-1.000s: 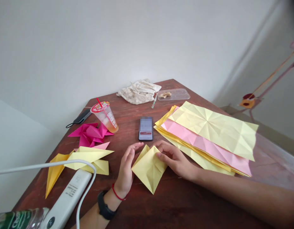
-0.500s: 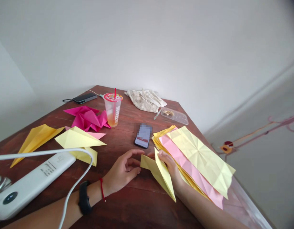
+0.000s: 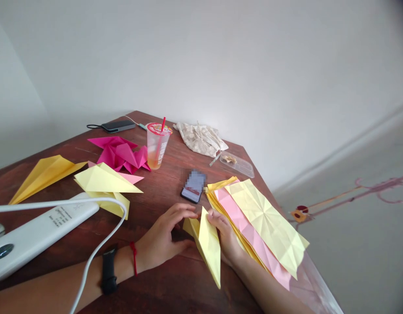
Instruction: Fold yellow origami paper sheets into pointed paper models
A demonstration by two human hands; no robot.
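Observation:
A folded pale yellow origami paper [image 3: 209, 246] stands upright over the table, with my right hand [image 3: 225, 233] pinching its right side near the top. My left hand [image 3: 164, 235] is beside its left edge, thumb and fingers apart and curved around the edge. The left fingertips are close to the paper or touching it; whether they press on it I cannot tell. Beyond my hands lies a phone [image 3: 194, 187], its screen lit. To the right, by my right wrist, a creased pale yellow sheet [image 3: 266, 218] rests on pink paper [image 3: 240, 222] and darker yellow sheets [image 3: 217, 196].
On the left are a yellow folded paper [image 3: 46, 176], pale yellow folded pieces [image 3: 106, 179] and magenta origami [image 3: 121, 152]. A drink cup [image 3: 157, 148], power bank [image 3: 118, 126], cloth [image 3: 201, 139] and plastic tray [image 3: 242, 165] stand farther back. A white device [image 3: 44, 235] and white cable [image 3: 103, 248] are near my left arm.
The folded paper has shifted left and turned in my right hand. My left hand has come closer, its fingers now at the paper's left edge. The view has tilted slightly.

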